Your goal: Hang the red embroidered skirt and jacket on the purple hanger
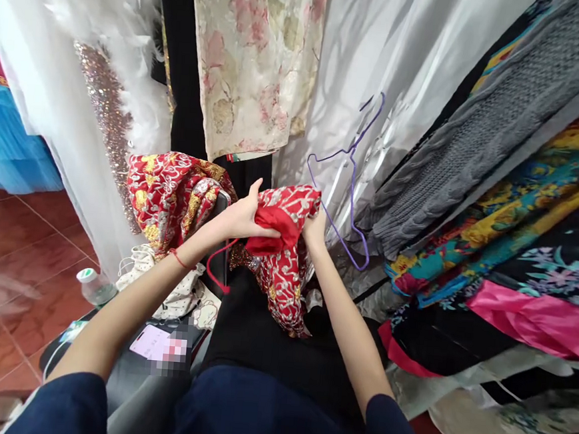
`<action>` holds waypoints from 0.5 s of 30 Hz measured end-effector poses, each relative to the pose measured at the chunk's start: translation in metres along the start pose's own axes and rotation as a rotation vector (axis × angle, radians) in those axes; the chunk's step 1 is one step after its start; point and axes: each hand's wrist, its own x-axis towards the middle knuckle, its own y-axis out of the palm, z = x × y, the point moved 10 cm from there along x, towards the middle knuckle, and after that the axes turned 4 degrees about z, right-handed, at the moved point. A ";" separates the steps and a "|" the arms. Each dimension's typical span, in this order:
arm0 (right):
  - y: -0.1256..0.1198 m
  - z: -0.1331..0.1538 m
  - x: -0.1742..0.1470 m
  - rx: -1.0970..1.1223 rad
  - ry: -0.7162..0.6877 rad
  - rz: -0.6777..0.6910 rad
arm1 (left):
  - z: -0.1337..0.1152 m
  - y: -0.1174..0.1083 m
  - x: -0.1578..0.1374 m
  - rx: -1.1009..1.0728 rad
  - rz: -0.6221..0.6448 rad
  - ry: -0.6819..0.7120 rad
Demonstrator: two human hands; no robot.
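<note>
A red patterned garment (286,287) with silver swirls hangs over my lap, its plain red lining turned outward at the top. My left hand (243,217) is closed on its left edge, the thumb lying over the lining and a finger pointing up. Round the right edge of the same cloth my right hand (314,229) is closed, its fingers mostly hidden behind the fabric. A red cord (215,271) dangles below my left hand. To the left lies a bunched red and gold cloth (159,183); whether it joins the held garment I cannot tell.
A purple hanger (353,182) hangs against the white curtain (353,41). Clothes (475,151) crowd the right side. A floral cloth (261,61) hangs ahead. On the left are a white drawstring bag (175,301), a bottle (94,286) and a phone (152,342).
</note>
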 end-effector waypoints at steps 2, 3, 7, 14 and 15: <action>-0.005 0.010 0.016 -0.008 -0.011 -0.123 | 0.013 -0.004 0.007 0.043 -0.074 -0.032; -0.007 0.018 0.023 -0.020 -0.027 -0.178 | 0.014 -0.008 0.013 0.039 -0.097 -0.005; 0.002 0.073 0.063 -0.156 -0.189 -0.226 | -0.006 -0.030 0.037 -0.029 -0.111 0.241; 0.037 0.158 0.140 -0.304 -0.448 -0.298 | -0.009 -0.118 0.043 0.099 -0.484 0.135; 0.046 0.162 0.148 -0.311 -0.454 -0.299 | -0.004 -0.132 0.036 0.122 -0.534 0.079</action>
